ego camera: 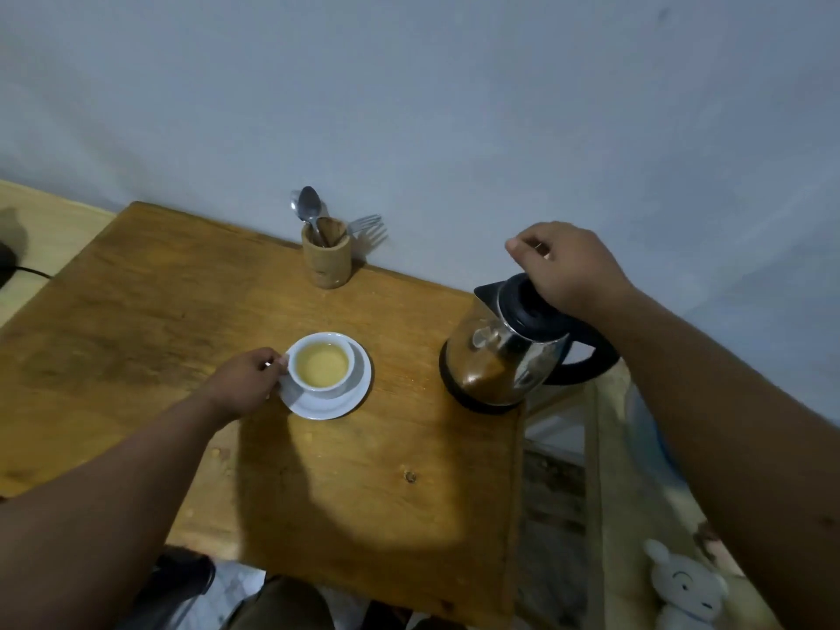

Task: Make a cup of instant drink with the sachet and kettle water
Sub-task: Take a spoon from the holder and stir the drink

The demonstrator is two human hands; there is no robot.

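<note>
A white cup (300, 379) full of pale yellow-brown drink stands on a white saucer (352, 397) near the middle of the wooden table (159, 311). My left hand (243, 384) pinches the cup's handle from the left. At the table's right edge stands a glass kettle (491, 356) with a black lid, base and handle, its spout facing left. Over the lid hovers my right hand (568, 266), fingers loosely curled, heel touching the lid's top, with nothing visible in it. No sachet is in view.
A wooden holder (326, 259) with spoons (309, 206) and a fork (366, 222) stands at the back edge against the wall. A black cable (27, 268) lies off the table's left. A white toy figure (686, 588) sits low on the right.
</note>
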